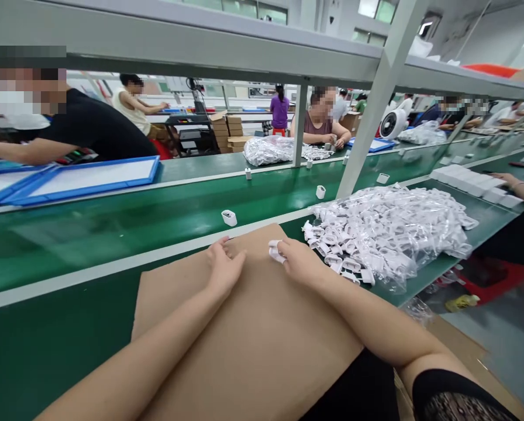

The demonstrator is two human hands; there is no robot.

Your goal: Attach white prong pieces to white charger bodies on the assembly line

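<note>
My left hand (223, 266) rests on a brown cardboard sheet (244, 345), fingers curled loosely with nothing visible in them. My right hand (297, 260) lies beside it on the cardboard, fingers closed round a small white plastic part (275, 251) with white tape on the fingertips. A heap of white plastic parts in clear bags (389, 231) lies just right of my right hand.
A green conveyor belt (113, 222) runs across in front, carrying single white parts (229, 217) (320, 191). A grey metal frame post (367, 128) rises behind the heap. Blue-rimmed trays (86, 178) lie far left. Other people work across the belt and at right.
</note>
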